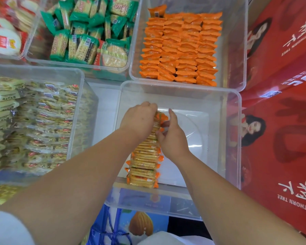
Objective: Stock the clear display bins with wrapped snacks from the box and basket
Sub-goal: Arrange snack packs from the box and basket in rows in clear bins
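Note:
A clear display bin (232, 131) sits in front of me, mostly bare inside. Along its left side stands a row of orange-wrapped cracker packs (144, 165), upright on edge, running from the near wall toward the middle. My left hand (139, 120) grips the far end of the row from the left, fingers curled over the top packs. From the right, my right hand (171, 138) pinches the same packs with thumb and fingers. The packs under both hands are partly hidden.
Behind stands a clear bin of orange snack packs (180, 48) in neat rows. A bin of green cracker packs (88, 30) is back left, a bin of yellow-wrapped packs (30, 119) at left. Red printed cartons (281, 103) line the right. A blue box (131, 225) lies below.

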